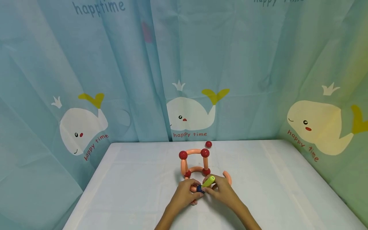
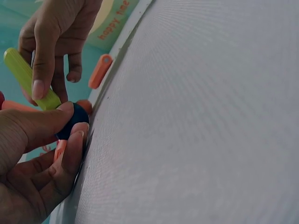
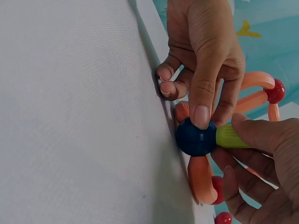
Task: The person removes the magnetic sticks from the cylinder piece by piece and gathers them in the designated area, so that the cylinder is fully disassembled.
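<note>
My left hand [image 1: 184, 192] pinches a dark blue ball [image 3: 195, 136] between thumb and fingers, low over the table front. In my right hand [image 1: 225, 192] is a yellow-green stick [image 2: 29, 77], gripped between thumb and fingers, with its lower end against the ball. Orange curved rods [image 3: 202, 178] meet the ball on other sides. Just beyond the hands stands a frame of red balls [image 1: 205, 153] and orange curved rods [image 1: 194, 151]. The hands hide part of where the rods near the ball meet the frame.
A separate orange curved rod [image 1: 228, 177] lies right of the right hand. One loose red ball [image 1: 208, 144] sits near the back edge of the white table [image 1: 138, 185]. A blue curtain [image 1: 241, 64] with whale prints hangs behind and along both sides.
</note>
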{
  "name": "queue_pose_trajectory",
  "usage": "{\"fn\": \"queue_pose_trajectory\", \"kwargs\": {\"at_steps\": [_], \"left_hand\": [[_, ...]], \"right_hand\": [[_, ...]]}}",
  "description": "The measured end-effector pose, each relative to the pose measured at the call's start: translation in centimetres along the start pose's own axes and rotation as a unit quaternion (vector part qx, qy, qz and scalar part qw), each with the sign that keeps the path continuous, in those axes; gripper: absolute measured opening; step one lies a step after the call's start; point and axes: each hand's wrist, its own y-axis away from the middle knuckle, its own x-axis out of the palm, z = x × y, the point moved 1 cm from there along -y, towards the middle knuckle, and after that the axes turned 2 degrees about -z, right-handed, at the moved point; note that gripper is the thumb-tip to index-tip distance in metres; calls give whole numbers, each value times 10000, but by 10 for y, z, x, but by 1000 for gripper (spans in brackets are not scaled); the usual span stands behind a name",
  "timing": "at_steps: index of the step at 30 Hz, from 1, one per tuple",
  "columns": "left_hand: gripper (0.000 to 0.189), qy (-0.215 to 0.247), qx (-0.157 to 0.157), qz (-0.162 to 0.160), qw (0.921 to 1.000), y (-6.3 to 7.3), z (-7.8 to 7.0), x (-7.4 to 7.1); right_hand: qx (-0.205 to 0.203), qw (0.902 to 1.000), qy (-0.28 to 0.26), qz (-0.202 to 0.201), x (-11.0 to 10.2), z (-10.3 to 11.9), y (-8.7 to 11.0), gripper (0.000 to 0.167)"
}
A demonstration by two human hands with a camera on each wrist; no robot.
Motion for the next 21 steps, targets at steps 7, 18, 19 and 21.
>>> {"fn": "queue_pose_trajectory", "kwargs": {"at_steps": [7, 18, 19, 21], "left_hand": [[33, 368, -103, 8, 9993, 2, -1, 2], [33, 208, -165, 37, 9996, 2, -3, 3], [33, 291, -188, 47, 9994, 2, -3, 2], [33, 397, -203, 51, 9990, 2, -4, 2]], "right_hand": [[-182, 9998, 74, -46, 1, 1, 0, 16], [-262, 9996, 3, -91, -3, 1, 1, 17], [-269, 9996, -61, -85, -4, 1, 0, 16], [-277, 9995, -160, -76, -5, 0, 0, 16]]}}
